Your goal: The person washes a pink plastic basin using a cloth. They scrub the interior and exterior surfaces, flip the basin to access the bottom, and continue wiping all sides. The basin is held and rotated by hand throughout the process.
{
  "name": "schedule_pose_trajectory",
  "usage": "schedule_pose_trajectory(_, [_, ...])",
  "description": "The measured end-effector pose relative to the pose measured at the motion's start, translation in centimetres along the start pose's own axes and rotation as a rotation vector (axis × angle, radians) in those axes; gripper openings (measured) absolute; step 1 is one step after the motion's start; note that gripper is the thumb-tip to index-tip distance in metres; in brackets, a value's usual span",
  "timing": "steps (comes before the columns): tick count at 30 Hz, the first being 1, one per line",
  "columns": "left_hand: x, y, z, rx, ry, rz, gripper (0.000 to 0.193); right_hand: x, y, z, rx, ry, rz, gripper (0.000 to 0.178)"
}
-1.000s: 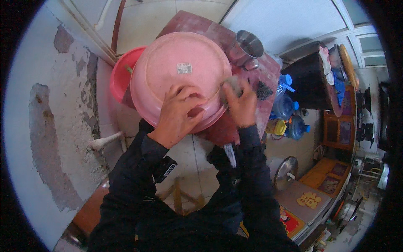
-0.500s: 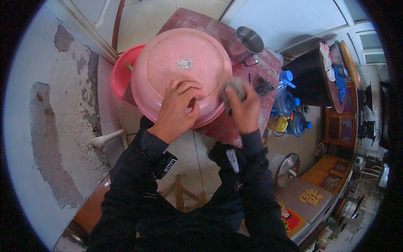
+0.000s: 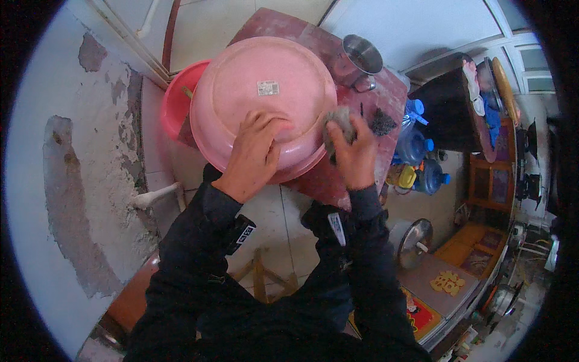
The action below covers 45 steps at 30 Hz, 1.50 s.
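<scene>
A large pink plastic basin [image 3: 241,78] lies upside down on a dark red table, its base with a white label facing up. My left hand [image 3: 250,154] rests on the near part of the basin, its fingers bent and close together against the base; the fingertips are partly hidden. At the basin's right side, my right hand [image 3: 354,154] is closed around a grey scrubbing cloth [image 3: 339,123]. The cloth is bunched between thumb and fingers and touches the basin's side, or nearly so.
The red table [image 3: 280,27] carries a metal pot [image 3: 362,57] and a dark scouring pad [image 3: 382,123]. A brighter pink basin [image 3: 174,108] is at the left. Blue water jugs [image 3: 413,148] stand right of the table. A wooden stool [image 3: 259,277] is below me.
My right hand shifts slightly with the grey cloth along the basin's side. My left hand stays on the basin, its thumb now closer in. The whole view has tilted a little.
</scene>
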State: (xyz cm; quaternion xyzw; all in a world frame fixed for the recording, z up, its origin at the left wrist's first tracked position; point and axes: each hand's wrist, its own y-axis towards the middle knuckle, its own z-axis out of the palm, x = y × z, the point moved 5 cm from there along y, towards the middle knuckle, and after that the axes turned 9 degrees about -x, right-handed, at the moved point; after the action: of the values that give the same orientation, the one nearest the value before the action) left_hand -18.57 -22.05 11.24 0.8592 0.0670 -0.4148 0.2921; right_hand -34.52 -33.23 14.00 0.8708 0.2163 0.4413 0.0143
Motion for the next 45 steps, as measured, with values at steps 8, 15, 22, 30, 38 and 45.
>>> schedule_pose_trajectory(8, [-0.3, 0.4, 0.1, -0.014, 0.032, 0.008, 0.039, -0.9, -6.2, 2.1, 0.027, 0.158, -0.048, 0.027])
schedule_pose_trajectory(15, [-0.5, 0.6, 0.4, 0.004, 0.026, -0.058, 0.028, -5.1, 3.2, 0.7, -0.241, 0.139, 0.057, 0.033])
schedule_pose_trajectory(22, [-0.8, 0.7, 0.5, -0.028, 0.054, -0.039, 0.028, -7.4, -4.8, 2.6, -0.154, 0.186, 0.203, 0.03])
schedule_pose_trajectory(30, [-0.9, 0.8, 0.4, -0.014, 0.09, -0.014, 0.028, -7.4, 3.2, 1.6, -0.247, 0.141, -0.011, 0.03])
schedule_pose_trajectory(38, [-1.0, 1.0, 0.3, 0.002, 0.118, -0.03, 0.025, -6.2, -1.8, 0.9, -0.051, 0.105, 0.134, 0.029])
schedule_pose_trajectory(45, [-0.9, 0.7, 0.2, -0.001, 0.098, -0.038, 0.025, -6.2, 3.7, 1.1, -0.134, 0.091, -0.005, 0.032])
